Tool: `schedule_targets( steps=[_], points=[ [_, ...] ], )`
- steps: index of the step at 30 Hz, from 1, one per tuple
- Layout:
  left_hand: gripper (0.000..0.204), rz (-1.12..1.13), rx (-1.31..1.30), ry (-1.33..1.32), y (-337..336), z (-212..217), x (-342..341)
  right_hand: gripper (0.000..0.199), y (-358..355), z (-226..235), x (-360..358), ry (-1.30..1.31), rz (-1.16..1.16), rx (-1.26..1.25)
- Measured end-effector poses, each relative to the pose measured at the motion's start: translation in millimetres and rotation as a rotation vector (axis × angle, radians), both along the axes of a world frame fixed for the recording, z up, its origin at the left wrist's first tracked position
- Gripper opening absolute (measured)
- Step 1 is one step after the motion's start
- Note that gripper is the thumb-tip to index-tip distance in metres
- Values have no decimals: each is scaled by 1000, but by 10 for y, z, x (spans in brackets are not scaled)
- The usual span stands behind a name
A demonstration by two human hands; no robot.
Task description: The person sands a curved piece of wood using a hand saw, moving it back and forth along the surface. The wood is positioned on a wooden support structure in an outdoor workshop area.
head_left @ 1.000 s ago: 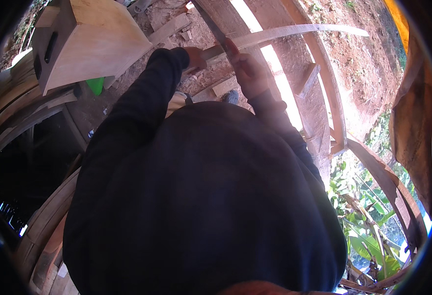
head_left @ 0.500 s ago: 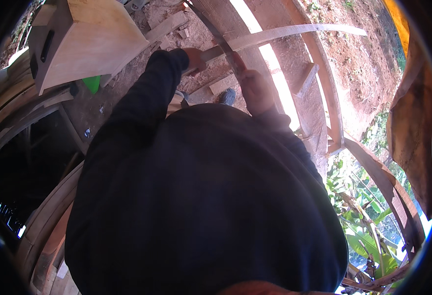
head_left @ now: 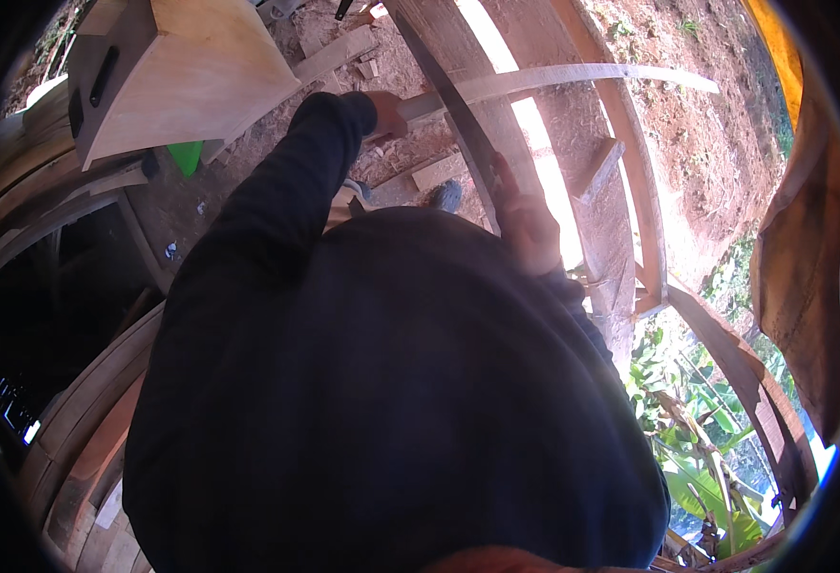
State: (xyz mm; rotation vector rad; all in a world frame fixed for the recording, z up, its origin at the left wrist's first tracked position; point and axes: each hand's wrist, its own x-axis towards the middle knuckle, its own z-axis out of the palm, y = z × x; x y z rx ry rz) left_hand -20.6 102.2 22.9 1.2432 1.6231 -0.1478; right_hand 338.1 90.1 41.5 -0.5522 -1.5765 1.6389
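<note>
A big dark sweater (head_left: 382, 401) fills most of the view. Up at the top left stands a pale wooden box (head_left: 186, 81) with slanted sides. A thick brown plank (head_left: 582, 201) runs down the right side, over red dirt. A long thin wooden strip (head_left: 573, 78) bends across the top. A dark narrow slat (head_left: 453, 110) leans from the top down to the middle. The right hand (head_left: 530, 229) rests on the low end of the slat, fingers close together and pointing up along it. The left hand (head_left: 388, 115) is closed tight around the near end of the thin strip
</note>
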Motion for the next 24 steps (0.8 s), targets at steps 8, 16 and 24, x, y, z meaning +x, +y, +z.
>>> schedule_targets(
  steps=[8,16,24],
  points=[
    [22,-23,-51,-25,57,113,186,21,426,-10,-956,-122,-68,-257],
    [30,16,101,128,-95,-81,123,20,-230,206,642,-116,48,-248],
    [39,44,350,545,-258,-179,311,48,567,858,638,70,-142,-610]
  ],
)
